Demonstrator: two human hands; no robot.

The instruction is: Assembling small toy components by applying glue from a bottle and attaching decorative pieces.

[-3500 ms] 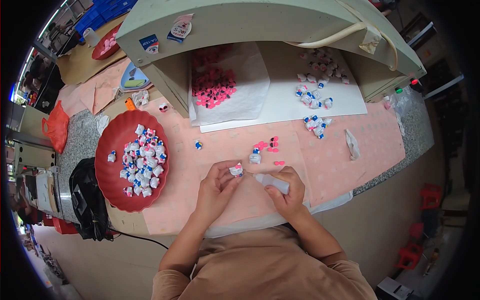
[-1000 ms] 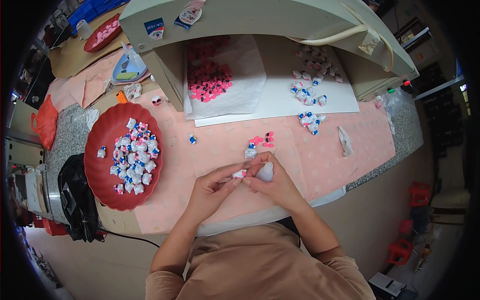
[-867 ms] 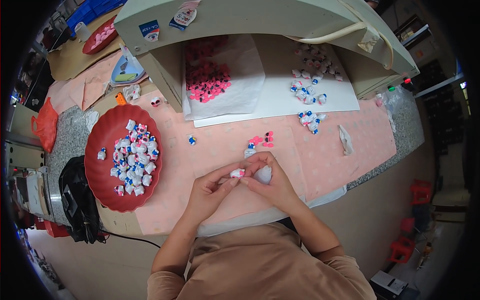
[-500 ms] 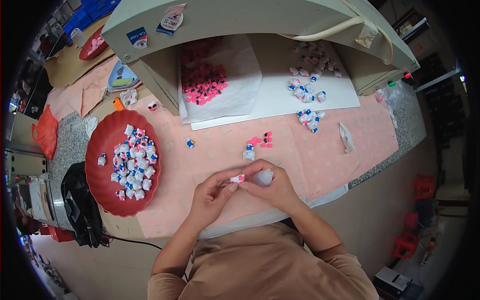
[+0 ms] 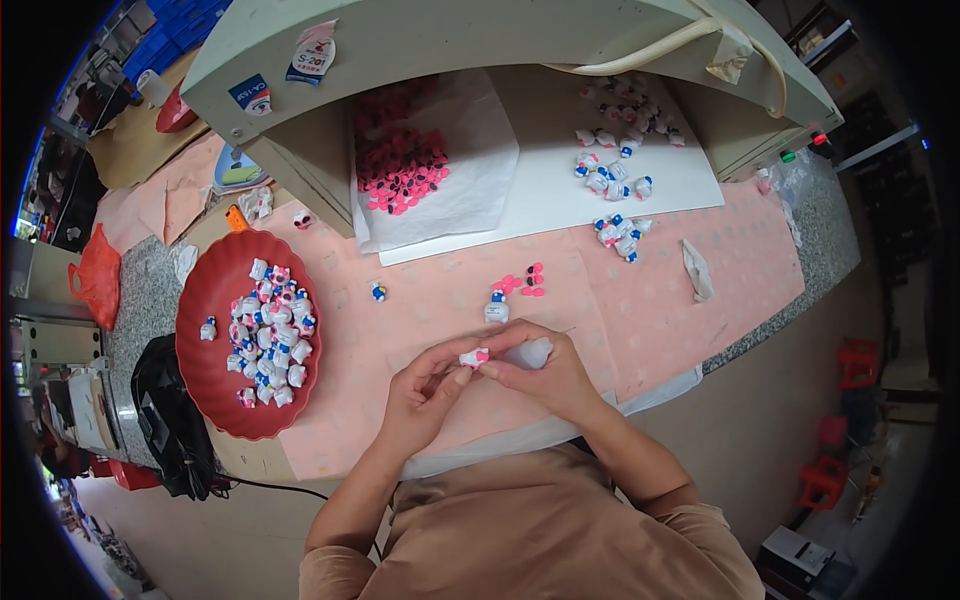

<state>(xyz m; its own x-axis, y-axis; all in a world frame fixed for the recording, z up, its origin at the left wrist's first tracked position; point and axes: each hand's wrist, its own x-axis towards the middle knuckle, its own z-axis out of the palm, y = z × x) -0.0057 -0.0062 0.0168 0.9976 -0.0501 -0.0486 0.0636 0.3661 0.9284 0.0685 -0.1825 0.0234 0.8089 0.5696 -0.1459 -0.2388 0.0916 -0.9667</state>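
Note:
A small white-and-pink figurine is pinched between the fingertips of my left hand. My right hand meets it from the other side, thumb and fingertip at the figurine's edge. A small translucent white squeeze bottle with a thin tip is tucked in the same right hand. Just beyond my fingers stands a white figurine with a blue top. Small pink and dark oval pieces lie in short rows beside it. Another little blue-and-white figurine is on the pink sheet to the left.
A red scalloped dish full of figurines stands at left, a black bag beside it. Under the pale green hood, many pink pieces lie on white paper. More figurines and a crumpled tissue are at right.
The whole view has shifted slightly. Both hands keep nearly the same pose around the figurine, and the bottle stays in my right hand.

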